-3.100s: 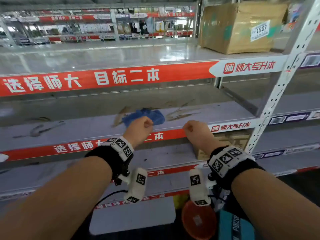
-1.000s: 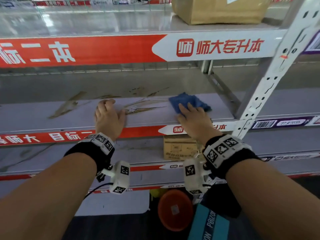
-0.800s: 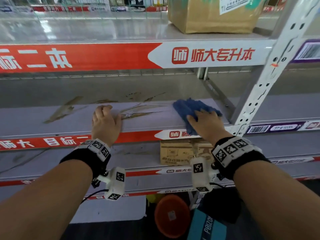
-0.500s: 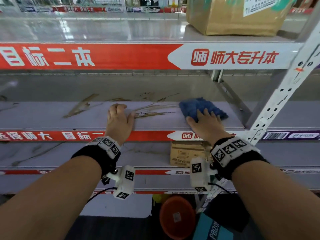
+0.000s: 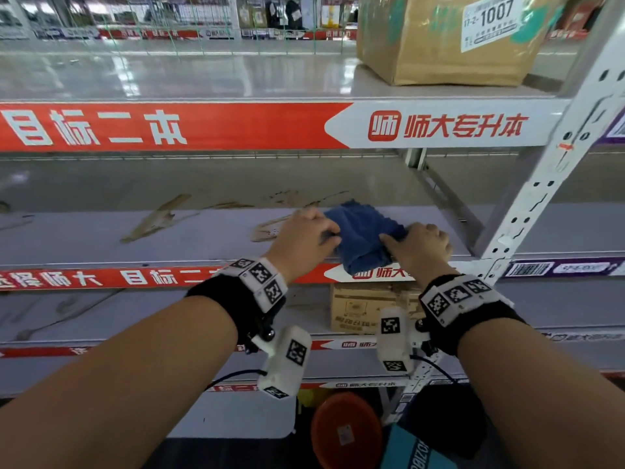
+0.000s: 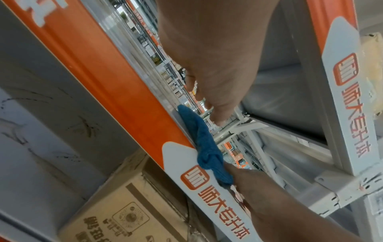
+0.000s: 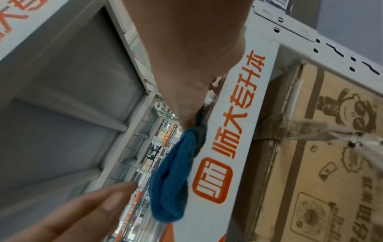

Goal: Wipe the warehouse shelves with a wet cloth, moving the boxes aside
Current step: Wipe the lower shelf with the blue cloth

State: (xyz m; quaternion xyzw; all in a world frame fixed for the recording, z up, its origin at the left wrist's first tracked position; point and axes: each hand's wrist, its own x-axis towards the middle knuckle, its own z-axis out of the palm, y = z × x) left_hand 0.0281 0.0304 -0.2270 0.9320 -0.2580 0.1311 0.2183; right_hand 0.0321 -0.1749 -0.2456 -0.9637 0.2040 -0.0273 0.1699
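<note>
A blue cloth (image 5: pixel 362 238) lies bunched at the front edge of the grey middle shelf (image 5: pixel 101 245), with one end hanging over the red and white edge label. My right hand (image 5: pixel 419 245) grips the cloth's right end with curled fingers; in the right wrist view the cloth (image 7: pixel 172 176) hangs out from under that palm. My left hand (image 5: pixel 304 238) touches the cloth's left end, and its fingers (image 7: pixel 93 204) look nearly straight. In the left wrist view the cloth (image 6: pixel 203 144) runs along the shelf lip between the two hands.
A large cardboard box (image 5: pixel 449 38) marked 1007 stands on the upper shelf at the right. A small cardboard box (image 5: pixel 362 309) sits on the shelf below, under my hands. A perforated white upright (image 5: pixel 548 184) rises right of the cloth. Brown tape marks (image 5: pixel 159 218) streak the middle shelf.
My left hand has moved right from the bare shelf to the cloth. The right hand has drawn the cloth toward the front edge and bunched it, going from flat on it to gripping it.
</note>
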